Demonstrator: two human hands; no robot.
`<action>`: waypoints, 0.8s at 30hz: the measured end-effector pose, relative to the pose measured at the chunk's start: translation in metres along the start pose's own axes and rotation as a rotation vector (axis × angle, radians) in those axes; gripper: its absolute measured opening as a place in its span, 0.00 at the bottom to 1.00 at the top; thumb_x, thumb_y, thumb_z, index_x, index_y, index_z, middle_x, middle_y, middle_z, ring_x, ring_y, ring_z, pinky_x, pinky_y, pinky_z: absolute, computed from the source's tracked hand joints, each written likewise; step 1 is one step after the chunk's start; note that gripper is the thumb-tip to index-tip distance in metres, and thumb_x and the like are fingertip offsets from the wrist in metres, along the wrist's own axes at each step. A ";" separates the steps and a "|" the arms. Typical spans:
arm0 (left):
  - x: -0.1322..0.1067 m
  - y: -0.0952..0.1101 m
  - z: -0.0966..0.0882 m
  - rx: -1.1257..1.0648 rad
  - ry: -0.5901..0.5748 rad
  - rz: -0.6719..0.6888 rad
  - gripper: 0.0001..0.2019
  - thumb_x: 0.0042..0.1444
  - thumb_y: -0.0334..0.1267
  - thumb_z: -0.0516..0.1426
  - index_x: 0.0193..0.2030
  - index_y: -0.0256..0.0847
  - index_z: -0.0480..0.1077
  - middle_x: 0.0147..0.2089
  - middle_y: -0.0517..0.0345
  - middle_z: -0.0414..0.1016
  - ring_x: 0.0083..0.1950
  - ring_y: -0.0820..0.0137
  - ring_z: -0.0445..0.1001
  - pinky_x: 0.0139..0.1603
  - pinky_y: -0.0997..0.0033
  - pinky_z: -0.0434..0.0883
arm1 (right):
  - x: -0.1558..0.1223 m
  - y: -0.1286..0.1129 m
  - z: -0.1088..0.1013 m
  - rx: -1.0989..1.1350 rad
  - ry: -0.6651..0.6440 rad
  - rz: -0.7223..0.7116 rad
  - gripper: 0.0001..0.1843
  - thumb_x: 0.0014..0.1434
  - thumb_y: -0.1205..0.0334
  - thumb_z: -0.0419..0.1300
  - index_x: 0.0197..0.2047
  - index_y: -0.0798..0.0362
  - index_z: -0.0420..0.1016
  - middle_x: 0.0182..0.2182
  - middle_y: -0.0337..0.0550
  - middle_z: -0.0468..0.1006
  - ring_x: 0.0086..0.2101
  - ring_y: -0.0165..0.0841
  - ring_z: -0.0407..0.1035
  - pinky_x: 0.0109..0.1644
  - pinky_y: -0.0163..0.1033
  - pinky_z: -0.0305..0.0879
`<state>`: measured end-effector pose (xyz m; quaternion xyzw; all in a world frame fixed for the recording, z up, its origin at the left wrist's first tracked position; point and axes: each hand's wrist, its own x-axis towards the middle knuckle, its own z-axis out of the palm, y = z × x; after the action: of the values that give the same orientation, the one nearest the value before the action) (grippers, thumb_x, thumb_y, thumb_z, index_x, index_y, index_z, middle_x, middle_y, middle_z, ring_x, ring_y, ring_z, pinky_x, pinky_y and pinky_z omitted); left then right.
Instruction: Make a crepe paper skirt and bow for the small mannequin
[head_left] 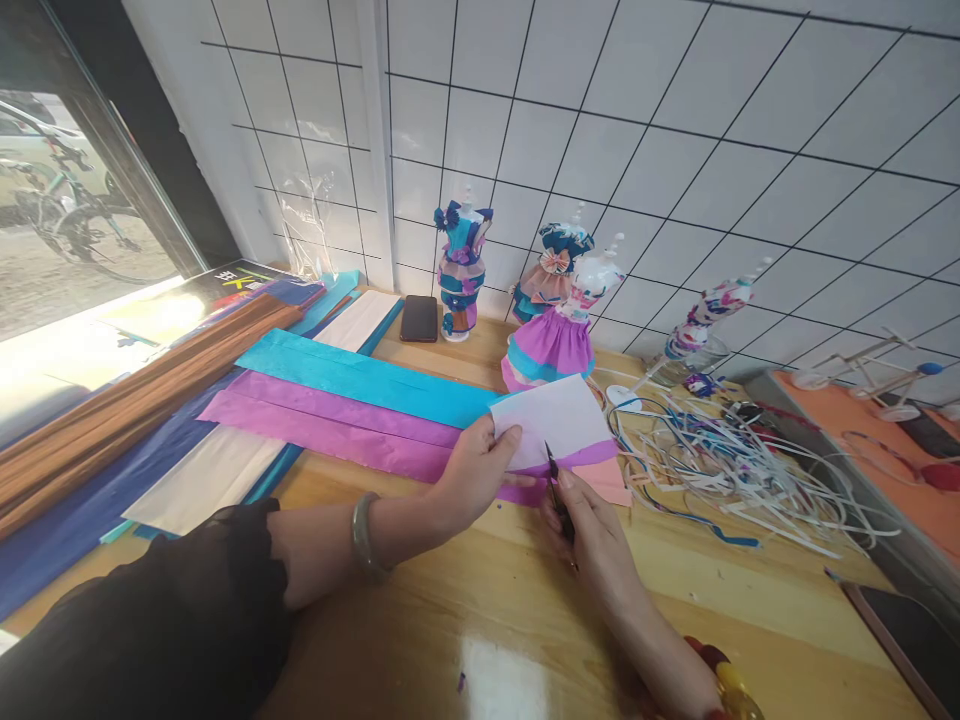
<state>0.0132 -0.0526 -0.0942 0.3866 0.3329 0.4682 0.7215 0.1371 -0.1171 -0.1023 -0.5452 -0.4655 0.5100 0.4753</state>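
My left hand (474, 468) pinches the left edge of a white sheet of crepe paper (553, 418) that lies on top of pink and purple layers. My right hand (586, 520) is closed on small dark scissors (553, 478), whose blades point up into the lower edge of that stack. Long teal (360, 375) and purple (330, 420) crepe paper strips stretch away to the left across the wooden table (465, 620).
Small mannequins in paper dresses (460, 270), (553, 330), (709, 310) stand by the tiled wall, with a dark phone (419, 318) beside them. A heap of thin paper strips (720, 460) lies on the right. Brown, blue and white paper rolls (127, 420) lie on the left.
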 end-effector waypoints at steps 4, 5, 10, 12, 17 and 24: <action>-0.001 -0.001 0.001 0.009 -0.006 -0.011 0.16 0.54 0.38 0.56 0.49 0.40 0.66 0.49 0.50 0.73 0.40 0.64 0.76 0.35 0.63 0.77 | 0.001 -0.001 0.000 -0.011 0.002 0.006 0.23 0.58 0.42 0.50 0.21 0.51 0.57 0.15 0.31 0.55 0.15 0.24 0.48 0.18 0.34 0.42; -0.001 -0.001 0.002 0.013 -0.003 -0.012 0.15 0.54 0.37 0.55 0.49 0.39 0.66 0.49 0.50 0.73 0.41 0.64 0.76 0.36 0.63 0.77 | 0.001 -0.001 0.000 -0.014 0.006 0.006 0.23 0.58 0.42 0.50 0.21 0.51 0.57 0.15 0.31 0.55 0.15 0.24 0.48 0.18 0.34 0.42; -0.002 0.001 0.003 0.021 0.005 -0.026 0.15 0.55 0.36 0.54 0.50 0.39 0.65 0.50 0.50 0.73 0.41 0.64 0.76 0.36 0.62 0.77 | 0.001 0.001 0.000 -0.028 0.023 -0.010 0.23 0.58 0.42 0.50 0.21 0.51 0.56 0.16 0.31 0.54 0.17 0.25 0.48 0.19 0.34 0.42; -0.002 0.002 0.003 0.015 0.008 -0.029 0.15 0.55 0.36 0.55 0.50 0.39 0.65 0.49 0.50 0.73 0.41 0.64 0.76 0.36 0.62 0.77 | 0.001 0.001 0.000 -0.042 0.026 -0.017 0.23 0.58 0.43 0.50 0.21 0.51 0.56 0.16 0.31 0.54 0.17 0.25 0.48 0.20 0.34 0.42; -0.004 0.003 0.004 0.015 0.011 -0.028 0.15 0.56 0.35 0.54 0.51 0.38 0.65 0.51 0.49 0.72 0.42 0.63 0.75 0.36 0.63 0.77 | 0.002 0.001 -0.001 -0.056 0.038 -0.005 0.24 0.58 0.41 0.50 0.21 0.51 0.55 0.16 0.31 0.53 0.17 0.25 0.47 0.20 0.34 0.42; -0.004 0.002 0.004 0.009 0.016 -0.029 0.16 0.56 0.35 0.54 0.51 0.38 0.65 0.51 0.49 0.72 0.43 0.63 0.75 0.37 0.60 0.77 | 0.003 0.001 0.000 -0.090 0.048 -0.032 0.25 0.57 0.41 0.50 0.20 0.51 0.55 0.16 0.31 0.53 0.18 0.24 0.47 0.21 0.34 0.42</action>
<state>0.0148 -0.0566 -0.0897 0.3814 0.3464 0.4594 0.7235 0.1375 -0.1145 -0.1037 -0.5707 -0.4852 0.4677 0.4693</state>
